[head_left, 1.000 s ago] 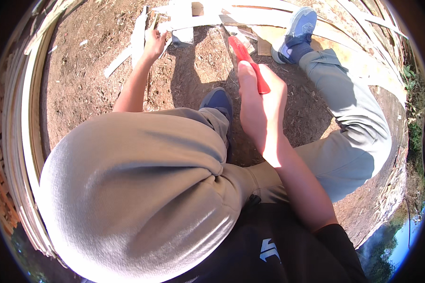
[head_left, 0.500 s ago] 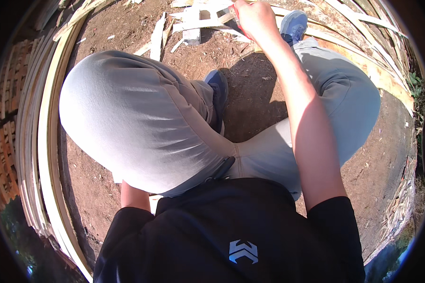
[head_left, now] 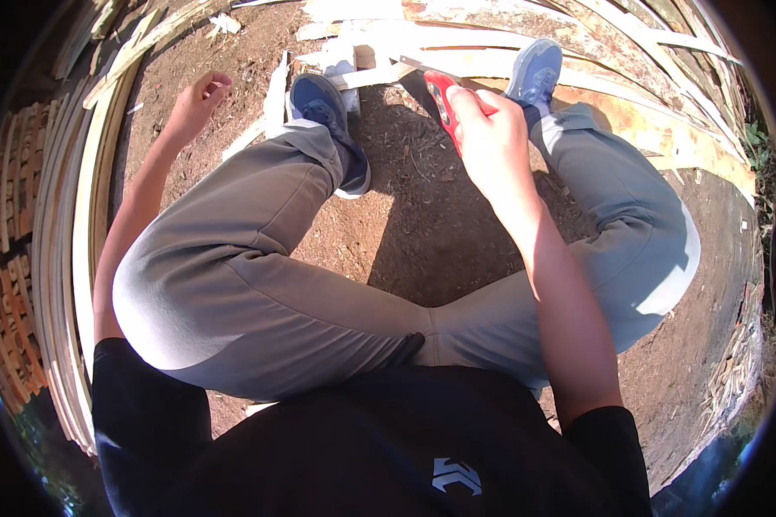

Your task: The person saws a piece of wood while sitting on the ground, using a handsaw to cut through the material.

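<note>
Since the earlier frame, the left hand (head_left: 197,96) had been brought out from behind the raised knee and was seen stretched over the bare earth, while the right hand (head_left: 490,129) had been drawn back a little from the pale strips toward the body.

Nearest, the dark shirt (head_left: 388,457) and the grey trousers (head_left: 319,284) filled the lower view, both knees bent and spread. Farther out, the right forearm was held nearly straight ahead, the fingers closed around the red handle (head_left: 442,102) of a cutting tool, its narrow blade (head_left: 422,65) pointed away toward the strips. The left arm was extended along the outer side of the left leg, the hand loosely curled and holding nothing (the fingertips were near but clear of a loose strip (head_left: 274,90)).

Beyond the blue shoes (head_left: 323,103), a heap of thin pale wooden strips (head_left: 509,47) lay across the ground. As a judgement, the work seemed midway: many strips already lay split, yet none was gripped or under the blade, so a fresh piece remained to be taken up.
</note>
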